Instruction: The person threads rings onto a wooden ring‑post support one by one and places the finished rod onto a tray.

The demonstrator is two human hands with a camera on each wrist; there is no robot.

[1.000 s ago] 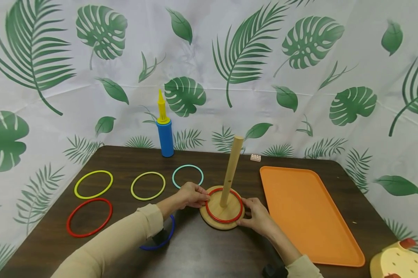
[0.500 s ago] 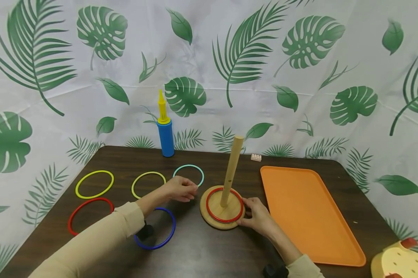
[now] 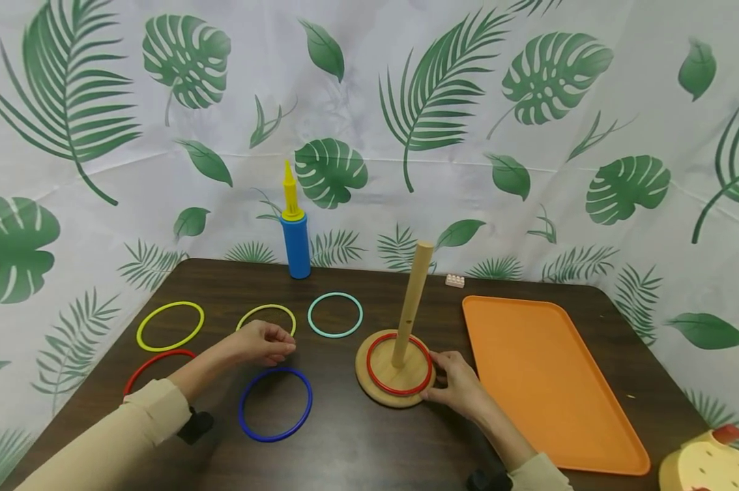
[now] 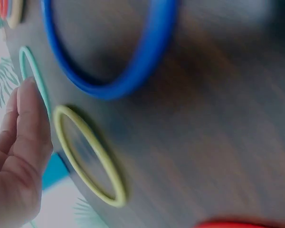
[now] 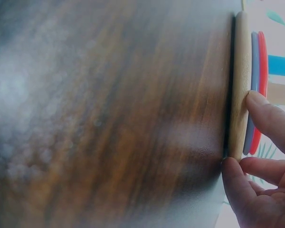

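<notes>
A wooden peg (image 3: 413,300) stands on a round wooden base (image 3: 384,372), with a red ring (image 3: 369,365) lying round its foot. My right hand (image 3: 443,374) grips the base's right rim (image 5: 240,85), one of its fingers (image 5: 270,118) over the edge and the thumb at the side. My left hand (image 3: 278,344) hovers with loosely curled fingers (image 4: 28,128) and holds nothing. It is over the near edge of a yellow ring (image 3: 266,306), just above a blue ring (image 3: 240,409). In the left wrist view the blue ring (image 4: 133,80) and yellow ring (image 4: 85,156) lie flat on the dark table.
A teal ring (image 3: 310,315), a second yellow ring (image 3: 170,303) and a red ring (image 3: 154,356) lie on the table's left half. An orange tray (image 3: 547,382) fills the right side. A blue and yellow pump (image 3: 297,245) and a small brick (image 3: 454,280) stand at the back.
My left hand has let go of the base's left rim and moved left to the yellow ring, uncovering the blue ring. The right hand stays on the base.
</notes>
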